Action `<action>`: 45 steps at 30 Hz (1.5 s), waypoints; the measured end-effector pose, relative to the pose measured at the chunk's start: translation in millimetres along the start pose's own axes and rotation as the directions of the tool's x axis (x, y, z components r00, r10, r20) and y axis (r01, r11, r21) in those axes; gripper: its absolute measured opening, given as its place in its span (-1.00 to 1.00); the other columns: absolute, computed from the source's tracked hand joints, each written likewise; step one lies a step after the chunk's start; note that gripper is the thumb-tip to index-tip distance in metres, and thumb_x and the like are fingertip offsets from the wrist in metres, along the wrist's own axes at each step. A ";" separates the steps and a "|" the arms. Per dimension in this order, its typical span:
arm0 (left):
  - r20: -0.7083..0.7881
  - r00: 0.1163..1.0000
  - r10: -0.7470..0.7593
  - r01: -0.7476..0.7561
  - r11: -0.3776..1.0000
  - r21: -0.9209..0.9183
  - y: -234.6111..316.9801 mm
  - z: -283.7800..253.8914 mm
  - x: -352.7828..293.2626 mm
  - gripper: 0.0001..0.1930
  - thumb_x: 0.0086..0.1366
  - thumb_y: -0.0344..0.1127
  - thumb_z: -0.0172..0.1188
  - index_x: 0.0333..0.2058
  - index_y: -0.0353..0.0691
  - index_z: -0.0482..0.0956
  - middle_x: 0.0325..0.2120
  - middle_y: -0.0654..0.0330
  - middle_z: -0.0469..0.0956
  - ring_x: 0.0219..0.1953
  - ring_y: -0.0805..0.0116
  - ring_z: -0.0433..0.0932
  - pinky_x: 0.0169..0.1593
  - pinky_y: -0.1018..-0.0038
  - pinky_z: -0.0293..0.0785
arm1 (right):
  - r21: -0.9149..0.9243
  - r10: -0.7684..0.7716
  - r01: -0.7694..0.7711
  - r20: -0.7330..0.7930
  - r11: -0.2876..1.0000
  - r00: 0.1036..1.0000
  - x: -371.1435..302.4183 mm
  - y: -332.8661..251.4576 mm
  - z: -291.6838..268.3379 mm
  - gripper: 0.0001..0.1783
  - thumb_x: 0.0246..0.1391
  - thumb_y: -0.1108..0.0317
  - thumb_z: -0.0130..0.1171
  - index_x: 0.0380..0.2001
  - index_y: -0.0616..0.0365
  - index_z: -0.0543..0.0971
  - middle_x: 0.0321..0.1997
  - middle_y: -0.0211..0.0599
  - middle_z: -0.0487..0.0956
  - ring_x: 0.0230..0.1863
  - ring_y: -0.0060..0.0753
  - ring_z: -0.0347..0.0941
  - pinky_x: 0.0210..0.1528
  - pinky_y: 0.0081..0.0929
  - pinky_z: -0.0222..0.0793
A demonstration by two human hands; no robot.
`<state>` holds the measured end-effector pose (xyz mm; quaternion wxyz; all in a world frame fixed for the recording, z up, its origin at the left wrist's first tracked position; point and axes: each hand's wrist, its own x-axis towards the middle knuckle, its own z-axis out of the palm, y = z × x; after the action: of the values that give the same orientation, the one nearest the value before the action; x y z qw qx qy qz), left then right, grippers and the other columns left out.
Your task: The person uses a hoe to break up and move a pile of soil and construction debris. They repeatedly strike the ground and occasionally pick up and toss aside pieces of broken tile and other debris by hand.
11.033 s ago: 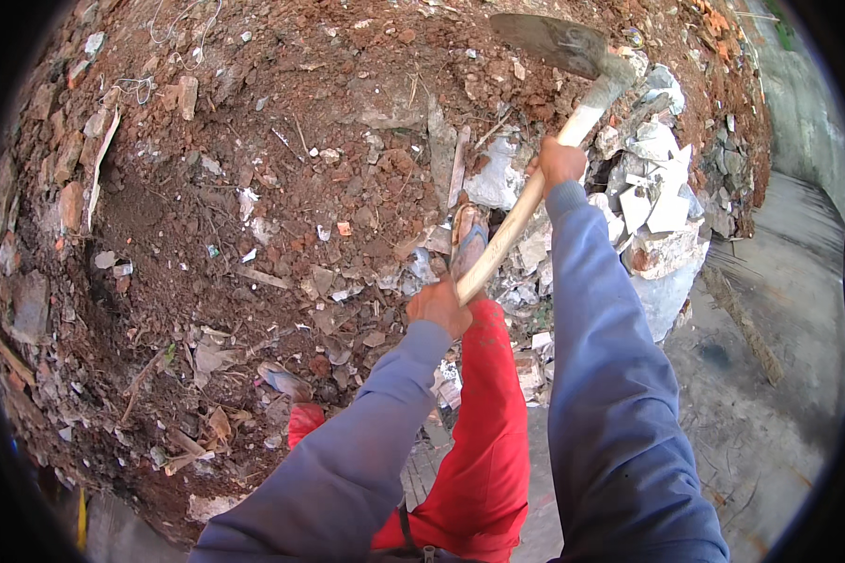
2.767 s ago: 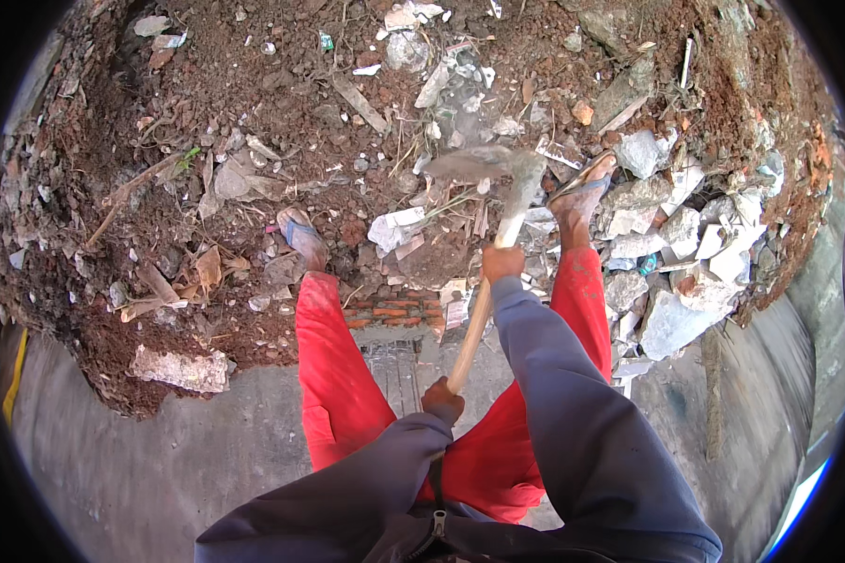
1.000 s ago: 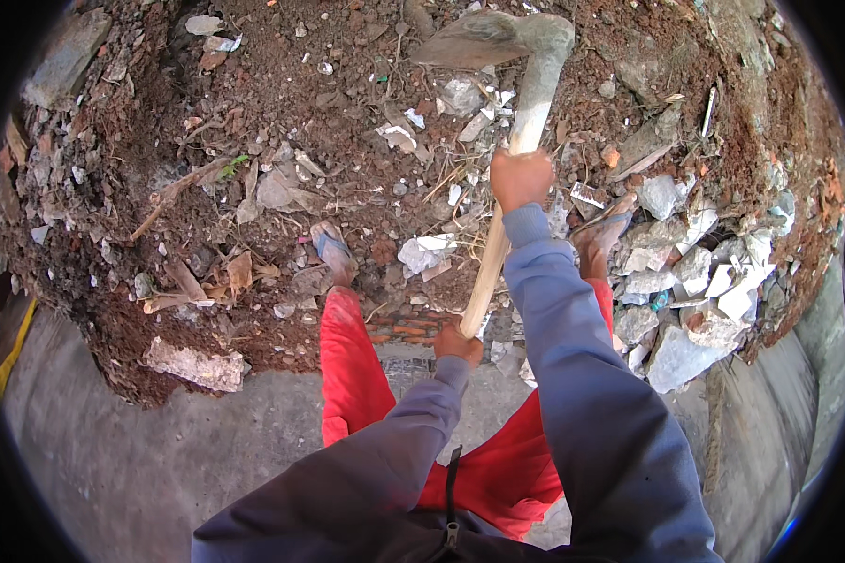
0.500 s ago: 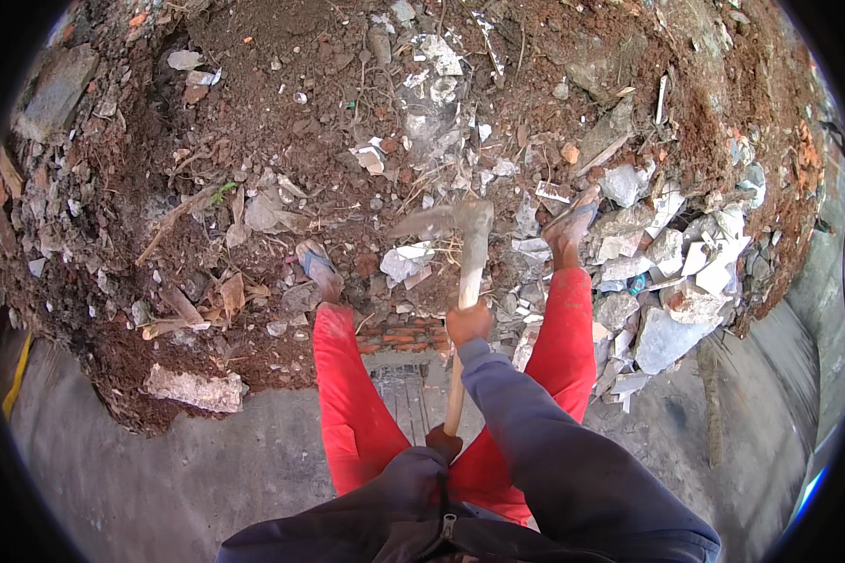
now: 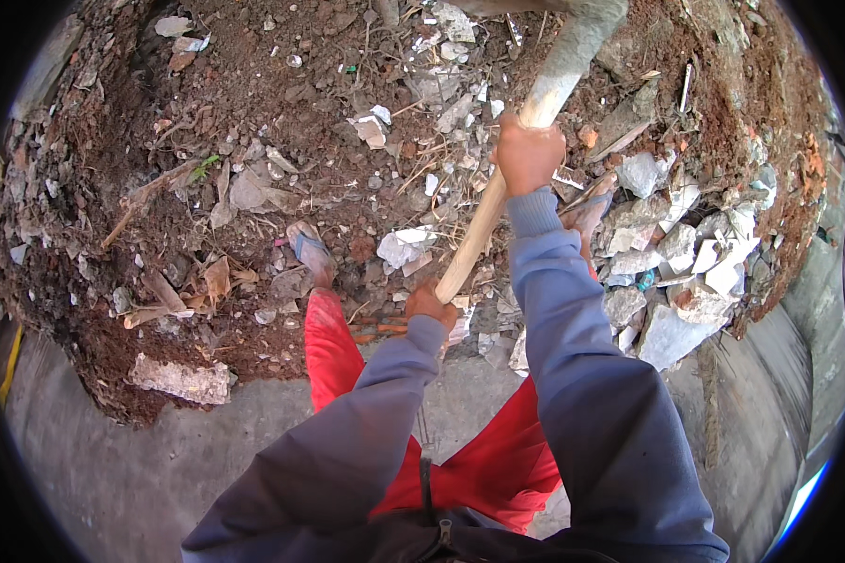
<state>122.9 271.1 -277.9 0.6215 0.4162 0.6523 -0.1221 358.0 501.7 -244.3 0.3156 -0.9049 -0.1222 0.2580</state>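
A long-handled hoe with a pale wooden handle [image 5: 475,235] slants from low centre to the upper right. My left hand [image 5: 431,305] is wrapped round the lower end of that handle. Farther up, my right hand [image 5: 530,153] grips it below the hoe's dirt-covered head [image 5: 593,21]. The head is lifted toward the top edge of the picture, where its blade is partly cut off. Beneath the handle lie brown soil [image 5: 324,122] and broken white pieces [image 5: 406,246].
My sandalled left foot [image 5: 310,251] stands on the soil; the right one [image 5: 589,208] is beside a heap of broken concrete and tile [image 5: 681,324]. Grey concrete floor [image 5: 253,450] lies nearer me. A pale slab [image 5: 180,378] rests at the soil's edge.
The hoe has swung up and to the right, away from the ground between my feet. Both hands have risen with it, the left from near my waist.
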 end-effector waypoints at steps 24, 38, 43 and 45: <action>-0.423 0.867 0.262 -0.252 0.964 0.080 -46.9 -91.2 -131.4 -0.75 0.05 -0.49 0.21 -0.27 -0.32 0.40 -0.46 -0.09 0.50 -0.43 -0.05 0.54 -0.26 0.22 0.47 | 0.189 -0.093 -0.041 0.645 0.981 0.759 -155.5 18.8 46.3 -0.42 0.15 -0.16 0.16 -0.43 0.27 0.54 -0.56 -0.05 0.57 -0.45 -0.12 0.56 -0.31 -0.23 0.42; -0.407 0.913 0.011 -0.092 0.980 -0.179 144.5 -365.6 -170.9 -0.58 0.32 -0.33 0.13 0.04 -0.46 0.28 -0.56 0.22 0.39 -0.75 0.55 0.33 -0.70 0.61 0.34 | -0.412 -0.578 0.647 0.295 0.641 0.761 62.6 53.9 140.0 -0.57 0.01 0.15 0.27 -0.10 0.18 0.53 0.11 -0.06 0.41 0.14 -0.01 0.41 0.12 -0.14 0.37; -0.393 0.920 0.005 -0.064 0.988 -0.138 189.9 -383.5 -157.9 -0.56 0.29 -0.34 0.12 0.03 -0.51 0.27 -0.56 0.20 0.39 -0.79 0.54 0.30 -0.75 0.61 0.30 | -0.561 -0.561 0.734 0.490 0.383 0.667 85.8 23.3 175.8 -0.53 0.08 0.13 0.22 0.04 0.08 0.50 0.10 -0.10 0.40 0.21 -0.06 0.31 0.22 -0.06 0.22; -0.411 0.911 -0.020 -0.041 0.989 -0.140 196.4 -387.6 -160.9 -0.50 0.26 -0.32 0.14 0.06 -0.54 0.25 -0.55 0.17 0.41 -0.81 0.54 0.28 -0.77 0.60 0.28 | -0.593 -0.576 0.707 0.443 0.386 0.687 80.6 20.1 191.5 -0.59 0.09 0.17 0.21 0.00 0.03 0.52 0.03 -0.11 0.41 0.16 -0.04 0.32 0.16 -0.02 0.23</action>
<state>-34.6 592.9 15.9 0.4998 0.3896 0.7734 0.0197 322.5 614.5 -416.3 -0.0071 -0.8062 -0.5797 0.1176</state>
